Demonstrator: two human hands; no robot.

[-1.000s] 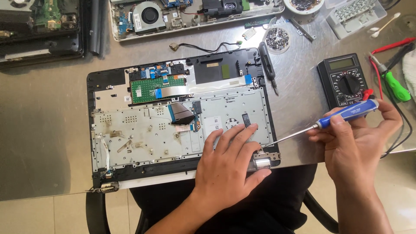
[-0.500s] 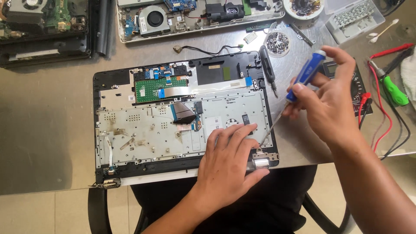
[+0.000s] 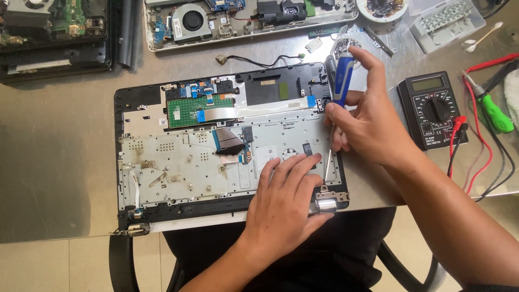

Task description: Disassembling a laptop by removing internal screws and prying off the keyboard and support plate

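— Over the right edge of the opened laptop base (image 3: 162, 184), the right hand (image 3: 373, 127) was closed around a blue-handled screwdriver (image 3: 341, 78), standing it nearly upright. Did the tip look seated to you?

— Hard to say. The thin shaft (image 3: 327, 165) ran down just beside the left hand's fingers (image 3: 294, 165), and the tip was hidden there, near the metal hinge (image 3: 324, 203). If it sat only partly in a screw head, I'd judge it could skate off and gouge the silver keyboard backplate (image 3: 189, 162).

— And the left hand (image 3: 284, 208)?

— Spread flat, fingers wide, pressing on the lower right of the chassis, holding nothing. With fingertips that close to the shaft, a slip would likely catch them first.

— Anything else at risk?

— The dark ribbon cable (image 3: 227, 140) lay loose mid-board, well left of the tool, so less exposed. The green circuit board (image 3: 200, 105) above it sat further off. A freed screw, though, might roll off the metal table (image 3: 54, 151); the multimeter (image 3: 432, 108) and its red leads (image 3: 476, 157) crowded the right side near the forearm, where an elbow could snag them.
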